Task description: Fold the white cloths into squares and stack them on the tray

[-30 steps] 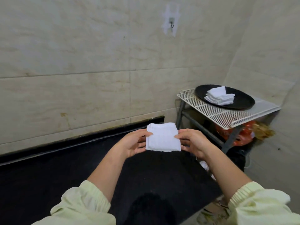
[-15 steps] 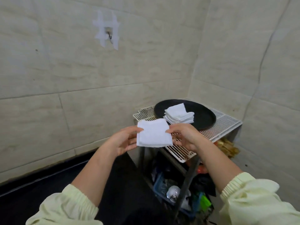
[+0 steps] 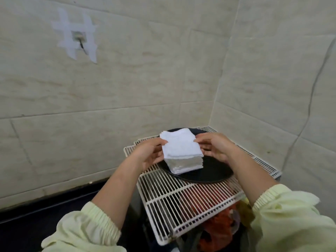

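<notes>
Two hands on it now. My left hand (image 3: 149, 155) and right hand (image 3: 216, 148) each pinch one side edge of the folded cloth (image 3: 181, 146), a narrow grip with the fingers curled in close. The cloth lies flat on top of the stack (image 3: 183, 165) of white squares, roughly in line with it, though its far corner sticks out a bit. The stack sits toward the left side of the black tray (image 3: 209, 174), and the tray rests on the far half of the white wire rack (image 3: 181, 202), tucked into the corner where the tiled walls (image 3: 127, 99) meet.

My left hand covers the tray's left rim. My right forearm crosses its right rim and the rack's right edge. An orange bag (image 3: 220, 226) shows through the bars near the rack's front right corner, with other clutter down there I can't make out. A taped hook (image 3: 78, 36) hangs high on the left wall, and my pale yellow sleeves (image 3: 87, 231) fill the bottom corners.

Half a second ago I held this cloth in the air, short of the rack's near edge, and the stack's top lay bare. Now the cloth is over the tray and down on the pile, and the rack looms closer.
</notes>
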Demonstrator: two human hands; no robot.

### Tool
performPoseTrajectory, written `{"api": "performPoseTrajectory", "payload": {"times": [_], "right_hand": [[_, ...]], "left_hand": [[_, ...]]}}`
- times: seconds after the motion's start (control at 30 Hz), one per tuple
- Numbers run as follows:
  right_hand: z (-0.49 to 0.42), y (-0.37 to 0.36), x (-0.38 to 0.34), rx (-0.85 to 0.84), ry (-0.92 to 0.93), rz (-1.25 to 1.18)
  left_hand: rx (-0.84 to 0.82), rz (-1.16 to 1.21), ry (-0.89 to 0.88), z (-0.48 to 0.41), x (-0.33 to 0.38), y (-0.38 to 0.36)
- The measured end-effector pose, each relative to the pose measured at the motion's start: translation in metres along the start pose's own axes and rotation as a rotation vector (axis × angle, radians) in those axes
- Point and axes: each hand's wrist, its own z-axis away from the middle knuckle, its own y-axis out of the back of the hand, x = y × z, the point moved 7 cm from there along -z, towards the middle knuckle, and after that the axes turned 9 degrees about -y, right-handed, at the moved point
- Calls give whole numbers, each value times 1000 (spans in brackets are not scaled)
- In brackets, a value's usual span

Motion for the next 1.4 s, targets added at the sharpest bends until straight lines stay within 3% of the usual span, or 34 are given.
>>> {"api": "performPoseTrajectory", "payload": {"times": [0.17, 0.43, 0.97, 1.1, 1.3, 1.4], "right_hand": [[-48, 36, -10, -32, -27, 30], [-90, 42, 13, -95, -101, 86], [-98, 33, 17, -79, -58, 249], [-87, 34, 5, -30, 29, 313], [-63, 30, -39, 146, 346, 412], [-45, -1, -51, 81, 415, 431]], "left_hand": [[64, -88, -25, -37, 0, -32], [205, -211, 19, -50, -26, -22], [243, -337, 25, -41, -36, -10], [256, -340, 8, -38, -32, -9], [310, -386, -87, -28, -1, 0], [366, -425, -181, -16, 24, 13]]}}
